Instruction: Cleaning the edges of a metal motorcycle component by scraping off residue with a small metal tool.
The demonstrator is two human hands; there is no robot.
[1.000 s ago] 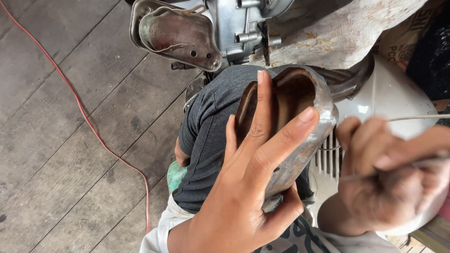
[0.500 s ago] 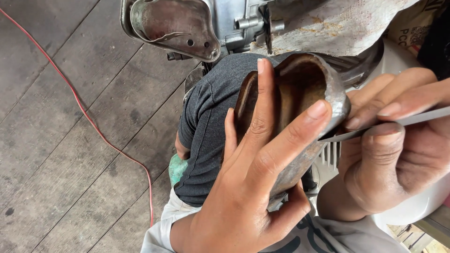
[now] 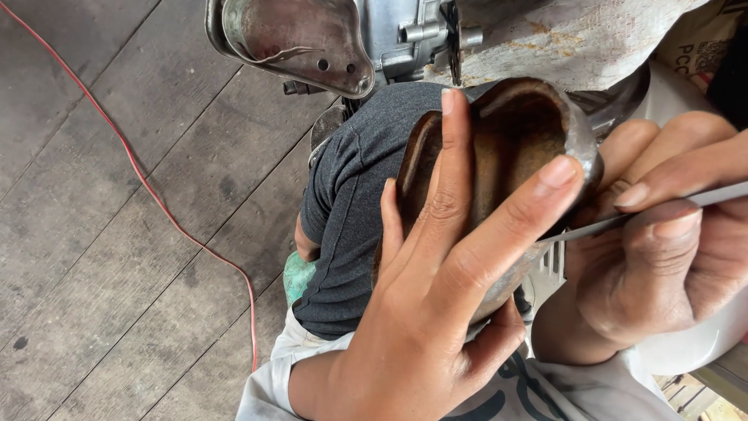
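The left hand (image 3: 436, 312) holds a rusty brown metal cup-shaped part (image 3: 506, 156) in the middle of the view, fingers spread wide over its open side; the right hand (image 3: 662, 265), at 3 o'clock from it, is closed around a thin metal rod (image 3: 623, 221) whose tip touches the part's rim. At 11 o'clock hangs a grey engine casing (image 3: 312, 39); at 9 o'clock a red cable (image 3: 156, 199) lies on the wooden floor (image 3: 93, 296).

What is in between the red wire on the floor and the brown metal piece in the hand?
In the head view, a crouching person's dark grey shirt lies between the red wire and the metal piece.
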